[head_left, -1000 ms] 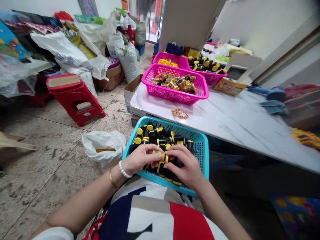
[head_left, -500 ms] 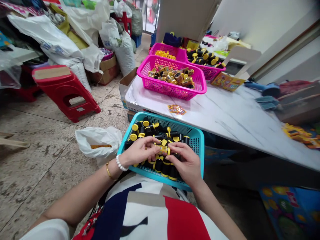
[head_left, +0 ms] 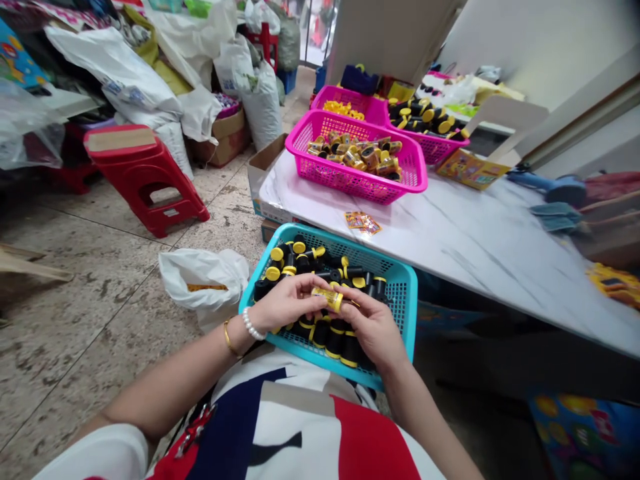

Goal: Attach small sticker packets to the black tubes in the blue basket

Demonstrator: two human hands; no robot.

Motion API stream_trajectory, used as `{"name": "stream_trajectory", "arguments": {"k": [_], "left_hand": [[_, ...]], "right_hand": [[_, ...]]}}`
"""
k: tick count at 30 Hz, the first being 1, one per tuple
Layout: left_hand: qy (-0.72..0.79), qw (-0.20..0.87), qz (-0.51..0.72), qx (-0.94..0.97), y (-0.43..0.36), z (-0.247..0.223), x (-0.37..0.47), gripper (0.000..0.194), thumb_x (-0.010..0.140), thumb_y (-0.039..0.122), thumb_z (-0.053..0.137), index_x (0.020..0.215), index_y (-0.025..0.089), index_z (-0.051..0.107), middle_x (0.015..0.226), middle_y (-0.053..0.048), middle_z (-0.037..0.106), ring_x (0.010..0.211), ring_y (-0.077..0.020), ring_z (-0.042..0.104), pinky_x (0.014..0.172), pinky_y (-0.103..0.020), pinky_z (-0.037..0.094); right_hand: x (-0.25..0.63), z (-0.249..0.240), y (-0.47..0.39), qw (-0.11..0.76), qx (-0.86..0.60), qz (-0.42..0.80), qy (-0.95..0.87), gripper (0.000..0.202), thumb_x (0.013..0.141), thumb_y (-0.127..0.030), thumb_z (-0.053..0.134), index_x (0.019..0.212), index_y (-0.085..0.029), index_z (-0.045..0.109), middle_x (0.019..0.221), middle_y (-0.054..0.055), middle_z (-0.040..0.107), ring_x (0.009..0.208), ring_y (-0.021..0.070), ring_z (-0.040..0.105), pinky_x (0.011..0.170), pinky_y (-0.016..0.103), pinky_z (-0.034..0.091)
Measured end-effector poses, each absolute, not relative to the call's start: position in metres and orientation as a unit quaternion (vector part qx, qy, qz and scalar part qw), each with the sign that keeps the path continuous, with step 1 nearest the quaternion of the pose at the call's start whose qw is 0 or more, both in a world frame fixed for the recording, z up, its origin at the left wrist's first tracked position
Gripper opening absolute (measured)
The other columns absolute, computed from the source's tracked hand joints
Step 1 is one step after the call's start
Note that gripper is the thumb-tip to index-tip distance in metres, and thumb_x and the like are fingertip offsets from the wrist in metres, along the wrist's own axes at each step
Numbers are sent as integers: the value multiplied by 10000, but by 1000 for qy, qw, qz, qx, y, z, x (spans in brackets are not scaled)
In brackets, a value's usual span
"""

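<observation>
My left hand [head_left: 290, 303], with a pearl bracelet and a gold bangle at the wrist, is closed around a small cylindrical canister [head_left: 327, 299] with a yellow printed wrap. The canister lies sideways above a turquoise basket [head_left: 411, 313]. My right hand [head_left: 375, 325] is pinched shut just beside the canister's right end. A thin orange-edged piece [head_left: 354, 303] shows between its thumb and fingers, too small to name. Below both hands, the basket holds many black canisters [head_left: 334, 343] with yellow caps, some with their caps flipped up.
On the marble-patterned table [head_left: 465, 253] stand a pink basket [head_left: 350, 188] of wrapped canisters, more pink baskets behind, and orange printed stickers [head_left: 363, 222]. A white sack [head_left: 200, 267] sits left of the turquoise basket. A red stool [head_left: 145, 180] leans tilted on the floor.
The canister has turned a little, its right end now tilted lower. My right fingers have shifted off its end, and a thin orange edge shows between them. The whole view has moved slightly.
</observation>
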State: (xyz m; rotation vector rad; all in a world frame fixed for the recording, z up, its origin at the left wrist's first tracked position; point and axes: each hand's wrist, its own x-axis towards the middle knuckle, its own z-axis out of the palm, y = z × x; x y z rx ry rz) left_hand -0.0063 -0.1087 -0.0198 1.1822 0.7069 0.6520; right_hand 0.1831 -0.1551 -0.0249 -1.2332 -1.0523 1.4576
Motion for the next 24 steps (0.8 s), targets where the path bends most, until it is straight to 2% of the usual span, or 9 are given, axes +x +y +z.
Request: {"name": "stream_trajectory", "arguments": {"k": [3,6,9,11,15,17,19,22,24], "left_hand": [[294,766,274,502,-110,-19,-8,390,792,429,660,1041,133,602,745,-25,625,591,-100,570,557,-215,437],[282,783,273,482,-112,-18,-7,387,787,468,655,961,126,610,736,-26,622,545,-81,551,513,-196,418],[282,792,278,464,-115,-21,-5,394,782,502,648,876,123,603,677,-17,608,500,-70,522,465,-183,388],[274,806,278,446,-116,-24,-3,402,786,513,640,893,127,599,659,-16,610,485,-70,523,448,-180,377],[233,849,273,389,-116,-29,-1,439,776,488,668,1042,147,592,690,-14,627,463,-66,526,423,-174,363],[235,856,270,373,-116,-30,-1,400,779,477,669,973,131,612,649,-3,603,435,-53,498,404,-167,345],[247,854,270,369,-115,-30,-1,379,794,480,651,909,120,617,640,-3,592,428,-46,490,396,-163,336],[263,834,293,387,-116,-31,0,401,777,443,683,1025,138,607,696,-6,605,499,-65,545,451,-170,393],[274,813,308,411,-116,-31,0,437,750,424,715,1067,148,595,694,0,604,527,-77,559,476,-179,416]], "right_hand": [[183,-29,-157,489,-473,603,-416,158,722,-270,755,869,-221,726,864,8,688,645,136,643,619,285,567],[182,-30,-160,529,-460,592,-398,119,689,-270,777,733,-213,683,877,4,650,640,139,632,533,272,567],[180,-26,-162,498,-467,604,-411,185,720,-299,756,884,-242,693,938,24,656,669,154,649,573,312,593],[180,-22,-163,471,-464,611,-436,243,739,-306,743,973,-257,701,992,43,653,674,164,661,584,336,599],[179,-19,-164,529,-448,559,-456,130,689,-266,783,806,-259,726,883,19,610,621,160,653,487,307,578],[177,-19,-164,555,-448,553,-432,119,688,-247,782,780,-259,707,814,-8,576,554,136,639,438,278,555],[176,-20,-163,559,-459,562,-401,136,687,-254,781,777,-244,680,784,-22,570,477,106,610,389,243,520],[176,-22,-160,547,-480,584,-360,197,692,-310,776,810,-227,644,693,-33,593,415,84,562,365,213,489],[177,-23,-160,522,-491,599,-357,204,741,-347,735,876,-224,643,656,-26,607,439,94,572,396,221,509]]}}
